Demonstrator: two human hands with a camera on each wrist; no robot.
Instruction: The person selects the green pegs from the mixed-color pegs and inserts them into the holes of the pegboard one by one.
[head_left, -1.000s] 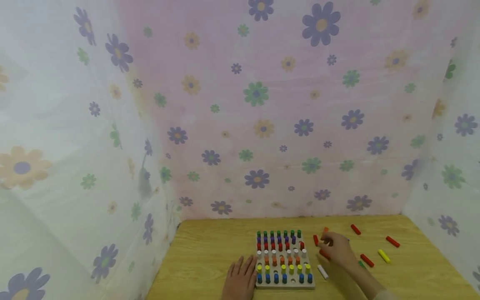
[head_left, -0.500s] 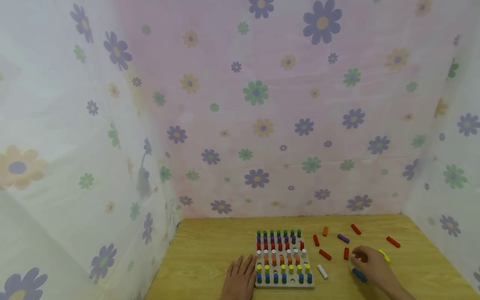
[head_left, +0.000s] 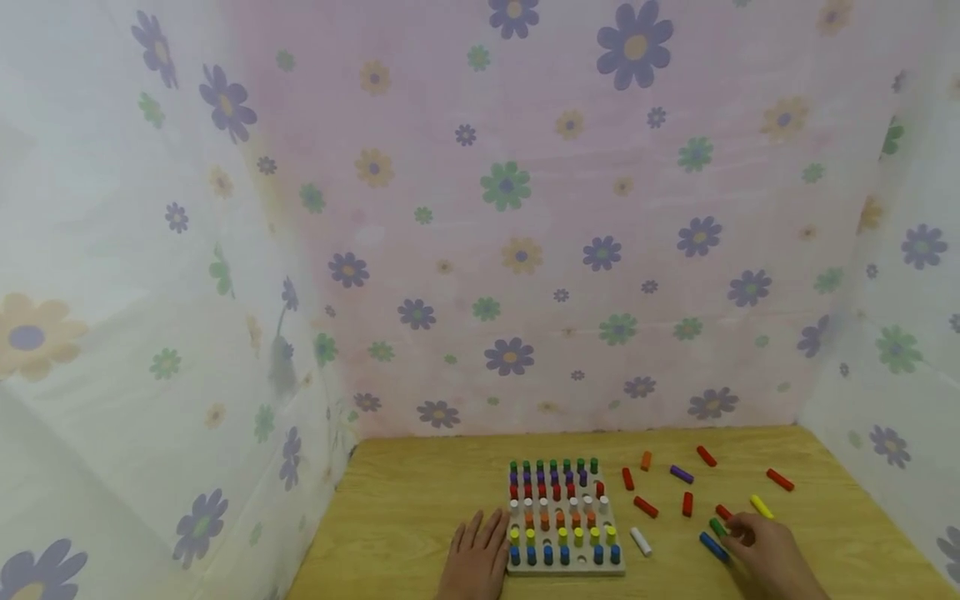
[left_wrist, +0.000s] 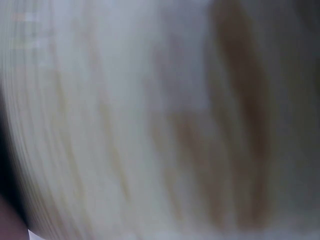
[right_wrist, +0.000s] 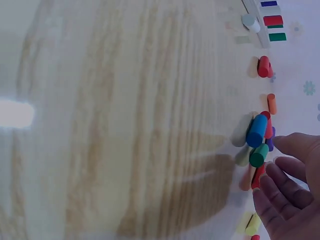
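A pegboard (head_left: 566,572) with rows of green, purple, red, white, orange, yellow and blue pegs stands on the wooden table. Along its left side my left hand (head_left: 474,557) lies with straight fingers, palm down on the tabletop. My right hand (head_left: 767,552) is low among the loose pegs at the right. Its thumb and fingers are apart and bent loosely beside a green peg (right_wrist: 258,156), with no peg visibly gripped. A blue peg (head_left: 714,547) lies left of the green one. A red peg (head_left: 723,512) lies just beyond the fingertips.
More loose pegs are scattered right of the board: a white peg (head_left: 641,542), an orange peg (head_left: 646,461), a purple peg (head_left: 682,474), a yellow peg (head_left: 761,506) and several red ones. Flowered cloth (head_left: 510,250) encloses the table's back and sides. The left wrist view is blurred.
My right hand has moved right and nearer to me, from the pegs close to the board to beside the green peg. The blue and green pegs now show. My left hand stays put.
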